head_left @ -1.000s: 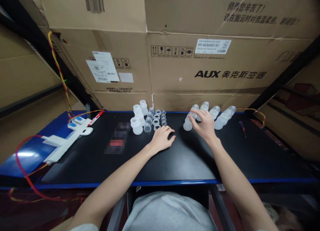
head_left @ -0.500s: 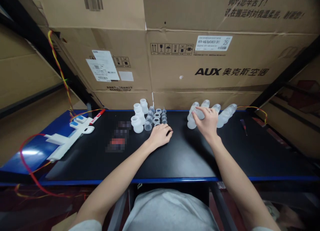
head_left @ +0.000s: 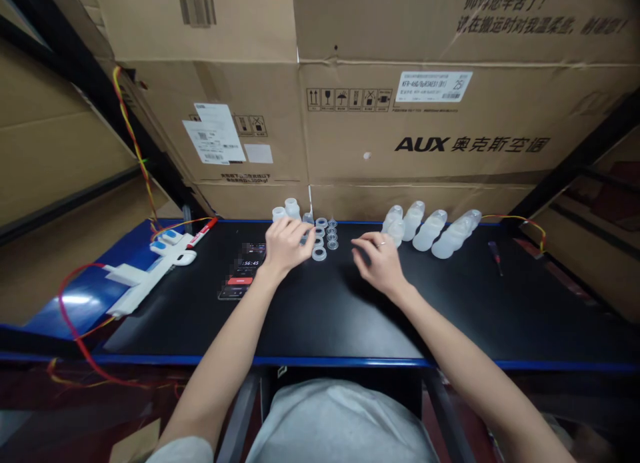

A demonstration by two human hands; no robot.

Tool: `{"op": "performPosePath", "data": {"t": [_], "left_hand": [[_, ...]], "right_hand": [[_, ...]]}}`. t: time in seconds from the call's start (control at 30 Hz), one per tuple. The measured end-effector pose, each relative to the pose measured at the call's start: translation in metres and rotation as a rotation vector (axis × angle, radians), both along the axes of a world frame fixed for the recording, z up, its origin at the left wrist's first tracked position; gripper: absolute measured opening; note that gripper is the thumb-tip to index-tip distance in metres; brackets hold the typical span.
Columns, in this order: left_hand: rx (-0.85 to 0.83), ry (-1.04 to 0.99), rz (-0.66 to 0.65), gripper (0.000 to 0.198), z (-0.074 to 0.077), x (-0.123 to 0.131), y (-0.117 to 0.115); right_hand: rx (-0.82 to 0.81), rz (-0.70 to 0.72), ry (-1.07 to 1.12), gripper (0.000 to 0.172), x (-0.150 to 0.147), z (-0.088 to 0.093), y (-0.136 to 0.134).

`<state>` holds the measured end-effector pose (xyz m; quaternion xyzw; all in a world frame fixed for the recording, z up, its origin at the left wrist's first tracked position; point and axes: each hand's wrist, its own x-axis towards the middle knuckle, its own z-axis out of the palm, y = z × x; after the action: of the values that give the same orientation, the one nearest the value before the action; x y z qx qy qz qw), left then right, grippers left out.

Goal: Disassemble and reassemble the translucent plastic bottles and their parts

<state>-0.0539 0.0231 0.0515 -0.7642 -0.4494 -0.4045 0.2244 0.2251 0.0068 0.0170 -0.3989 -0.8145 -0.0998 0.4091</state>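
Note:
My left hand (head_left: 289, 245) is over the group of small white translucent bottles (head_left: 291, 207) at the table's centre left, its fingers curled. It covers the front bottle and most of the clear domed caps (head_left: 308, 218); what it grips is hidden. Just to its right are a row of white screw rings (head_left: 319, 253) and a row of small clear teats (head_left: 333, 244). My right hand (head_left: 380, 261) hovers over the table, thumb and fingers apart, with nothing seen between them. Behind it stand several capped bottles (head_left: 431, 231), the closest one (head_left: 396, 231) near its knuckles.
A phone (head_left: 241, 281) lies left of my left hand. Further left are a white power strip (head_left: 150, 276) with cables and a red marker (head_left: 203, 232). A small screwdriver (head_left: 495, 257) lies at the right. A cardboard sheet (head_left: 350, 129) stands along the back edge.
My right hand has let go of a capped bottle at the right group and moved left and toward me. My left hand has moved left from the rings to the uncapped bottles.

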Motion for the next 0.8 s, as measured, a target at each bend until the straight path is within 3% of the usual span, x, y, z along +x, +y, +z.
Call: {"op": "performPosePath", "data": {"t": [0.1,0.23,0.4,0.57,0.67,0.8], "left_hand": [[-0.092,0.062,-0.009,0.014,0.002,-0.007,0.001],[-0.319,0.234,-0.085,0.015,-0.010,0.005,0.001],[-0.515,0.234,-0.147,0.004,-0.023,0.017,0.001],[-0.529,0.150,-0.293,0.006,-0.021,0.020,-0.003],[-0.511,-0.042,-0.435,0.010,-0.024,0.026,-0.006],[-0.575,-0.566,-0.615,0.019,-0.036,0.041,-0.005]], "right_hand": [[-0.143,0.046,-0.148,0.034,-0.024,-0.020,0.003],[-0.298,0.010,-0.256,0.051,-0.038,-0.035,0.019],[-0.407,0.030,-0.300,0.047,-0.040,-0.038,0.030],[-0.351,0.058,-0.200,0.042,-0.036,-0.033,0.027],[-0.317,0.064,-0.077,0.041,-0.028,-0.027,0.025],[-0.327,0.113,0.209,0.024,-0.019,-0.016,0.020]]}}
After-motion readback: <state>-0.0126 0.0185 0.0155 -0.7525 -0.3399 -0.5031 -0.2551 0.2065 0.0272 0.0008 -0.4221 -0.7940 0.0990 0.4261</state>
